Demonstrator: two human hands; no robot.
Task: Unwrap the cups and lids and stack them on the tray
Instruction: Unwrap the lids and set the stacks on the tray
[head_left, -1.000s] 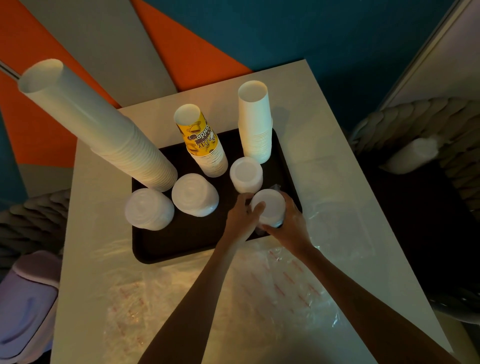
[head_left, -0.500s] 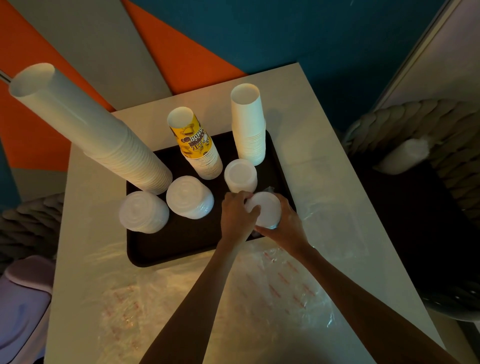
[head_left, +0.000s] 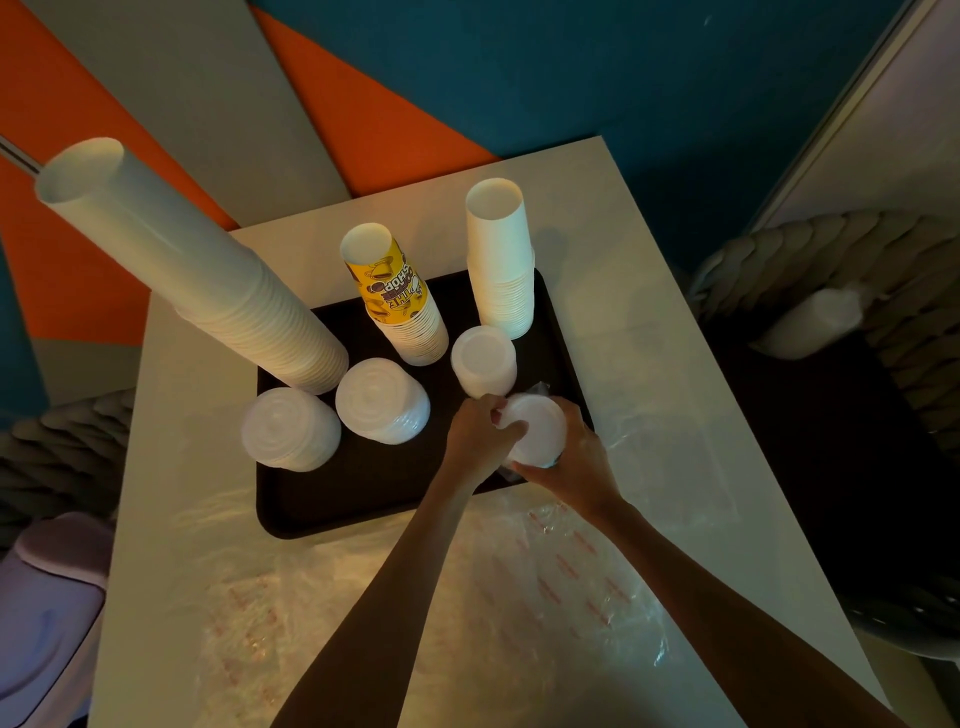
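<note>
We see both hands closed on 1 white lid stack (head_left: 535, 428) at the near right corner of the black tray (head_left: 363, 499): left hand (head_left: 480, 436) fingers curled over its near-left rim, right hand (head_left: 576, 452) wrapped round its right side. Clear wrap (head_left: 537, 388) shows behind it. Farther in on the tray stand 3 more lid stacks and 3 cup stacks.

Café — branded takeaway cups (head_left: 397, 291) stacked on serving tray (head_left: 363, 499)
</note>
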